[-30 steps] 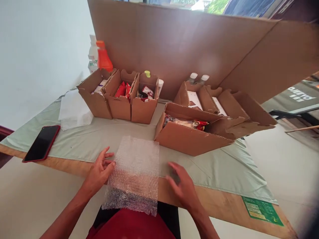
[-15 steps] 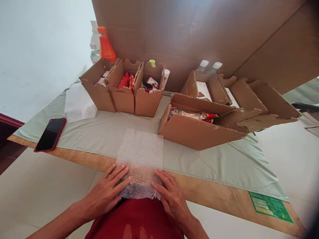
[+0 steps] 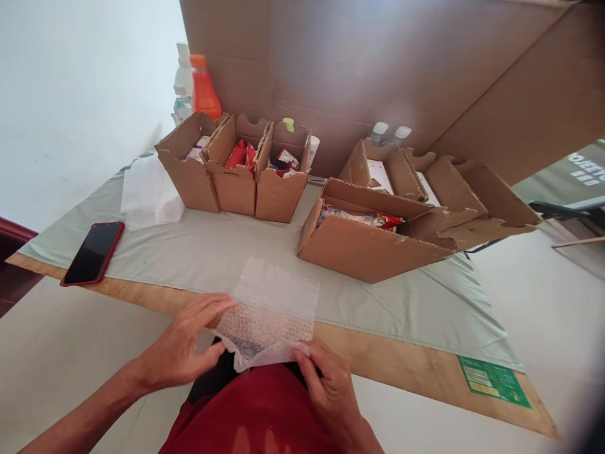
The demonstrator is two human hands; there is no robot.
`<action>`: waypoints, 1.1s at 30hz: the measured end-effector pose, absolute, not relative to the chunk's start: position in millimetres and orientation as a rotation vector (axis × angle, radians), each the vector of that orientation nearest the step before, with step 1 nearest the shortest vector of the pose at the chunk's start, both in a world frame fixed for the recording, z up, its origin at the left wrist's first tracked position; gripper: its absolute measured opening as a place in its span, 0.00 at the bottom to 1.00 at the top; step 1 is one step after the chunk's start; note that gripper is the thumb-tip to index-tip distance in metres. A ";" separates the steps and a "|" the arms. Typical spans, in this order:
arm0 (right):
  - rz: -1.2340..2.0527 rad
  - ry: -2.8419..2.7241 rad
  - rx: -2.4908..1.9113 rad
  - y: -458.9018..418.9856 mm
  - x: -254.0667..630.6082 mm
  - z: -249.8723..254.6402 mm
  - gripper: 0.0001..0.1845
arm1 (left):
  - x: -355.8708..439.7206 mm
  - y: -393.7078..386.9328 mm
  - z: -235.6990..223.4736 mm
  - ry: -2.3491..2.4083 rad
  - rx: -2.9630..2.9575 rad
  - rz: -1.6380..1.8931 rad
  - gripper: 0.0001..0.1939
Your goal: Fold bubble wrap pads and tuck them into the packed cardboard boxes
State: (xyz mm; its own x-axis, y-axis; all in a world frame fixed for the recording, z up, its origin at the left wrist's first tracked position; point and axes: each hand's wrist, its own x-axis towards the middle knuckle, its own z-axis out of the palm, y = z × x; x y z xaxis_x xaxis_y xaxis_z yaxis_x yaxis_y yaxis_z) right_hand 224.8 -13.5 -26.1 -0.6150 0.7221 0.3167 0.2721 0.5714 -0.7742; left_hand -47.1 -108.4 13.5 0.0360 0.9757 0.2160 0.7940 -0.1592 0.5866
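A clear bubble wrap bag [image 3: 276, 299] lies over the table's front edge, its near end lifted and crumpled in front of my red top. My right hand [image 3: 326, 381] pinches the near right corner of the bag between thumb and fingers. At the bag's left side, my left hand [image 3: 189, 340] is open, thumb apart from the stretched fingers. Its fingertips come close to the bag's left edge; whether they touch it I cannot tell.
Cardboard bins [image 3: 236, 189] with red packets stand at the back left. A longer cardboard bin [image 3: 368, 246] sits at right, more bins behind it. White bags [image 3: 151, 192] and a phone [image 3: 93, 253] lie left. An orange bottle [image 3: 205, 88] stands behind.
My right hand has closed on the bag's near right corner and lifted it. My left hand has come off the bag's surface and opened wider. The bag has turned slightly.
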 end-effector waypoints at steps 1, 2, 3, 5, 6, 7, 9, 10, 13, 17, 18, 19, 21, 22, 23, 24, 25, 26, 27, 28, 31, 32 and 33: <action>0.854 -2.204 -0.738 -16.2 219.1 -23.2 0.09 | -41.6 -107.4 18.8 1.793 2.070 0.799 0.32; 0.805 -2.228 -0.687 -18.9 213.4 -20.0 0.09 | -34.9 -106.3 22.2 1.765 2.129 0.761 0.35; 0.779 -2.246 -0.637 -21.1 208.2 -16.6 0.09 | -27.9 -105.1 23.6 1.725 2.176 0.721 0.33; 0.771 -2.292 -0.566 -22.2 201.3 -11.4 0.08 | -16.6 -102.0 22.3 1.640 2.216 0.644 0.23; 0.766 -2.334 -0.548 -19.8 199.9 -10.6 0.08 | -14.0 -100.2 21.2 1.601 2.211 0.622 0.18; 0.748 -2.387 -0.537 -14.8 199.8 -11.6 0.10 | -13.9 -98.1 21.1 1.563 2.194 0.611 0.15; 0.679 -2.481 -0.531 3.2 202.3 -18.9 0.12 | -21.3 -93.3 25.9 1.487 2.171 0.624 0.15; 0.649 -2.494 -0.545 15.5 204.4 -23.9 0.11 | -28.1 -90.0 31.5 1.456 2.182 0.652 0.15; 0.627 -2.411 -0.608 54.8 214.2 -30.5 0.13 | -53.3 -75.9 58.0 1.468 2.253 0.724 0.16; 0.555 -2.237 -0.692 77.9 240.5 9.3 0.11 | -75.1 -58.0 97.0 1.582 2.324 0.893 0.16; 0.525 -2.198 -0.694 76.3 249.8 24.3 0.11 | -76.5 -56.3 102.1 1.571 2.339 0.966 0.15; 0.500 -2.180 -0.681 72.5 259.6 38.0 0.11 | -76.5 -55.8 103.5 1.547 2.345 1.031 0.14; 0.490 -2.205 -0.628 61.7 278.2 55.5 0.11 | -74.3 -57.8 93.0 1.491 2.322 1.120 0.12; 0.511 -2.238 -0.606 56.1 286.0 57.1 0.11 | -72.7 -59.6 81.1 1.466 2.292 1.135 0.12; 0.547 -2.271 -0.594 51.0 292.3 53.8 0.12 | -71.0 -61.6 65.6 1.443 2.255 1.132 0.12; 0.595 -2.291 -0.593 46.7 297.2 45.8 0.12 | -69.2 -63.4 47.8 1.426 2.212 1.116 0.13; 0.652 -2.295 -0.612 43.1 300.8 34.4 0.12 | -67.2 -64.9 29.0 1.414 2.164 1.093 0.13; 0.715 -2.286 -0.660 40.1 303.2 20.7 0.11 | -65.0 -66.1 11.0 1.413 2.115 1.066 0.13; 0.780 -2.267 -0.735 37.7 304.5 6.3 0.09 | -62.7 -67.0 -5.0 1.432 2.060 1.029 0.13; 0.841 -2.240 -0.828 35.8 305.0 -7.6 0.08 | -60.2 -67.5 -18.0 1.464 2.005 0.993 0.12; 0.950 -2.162 -1.115 33.5 301.1 -37.3 0.10 | -53.0 -66.5 -35.8 1.633 1.840 0.906 0.11; 0.947 -2.138 -1.171 34.4 298.3 -42.5 0.12 | -50.9 -65.2 -36.1 1.705 1.778 0.886 0.10; 0.916 -2.116 -1.210 36.3 294.9 -46.1 0.14 | -48.9 -63.4 -35.0 1.778 1.717 0.872 0.10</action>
State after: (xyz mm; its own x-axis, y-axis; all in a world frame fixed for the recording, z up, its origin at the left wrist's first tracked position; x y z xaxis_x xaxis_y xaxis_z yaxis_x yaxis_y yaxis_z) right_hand 294.9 36.3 -46.1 -0.4575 0.8822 0.1119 0.5219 0.3683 -0.7694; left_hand -48.9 -63.4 -35.0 -0.0663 0.9954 0.0697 0.6643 -0.0081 0.7474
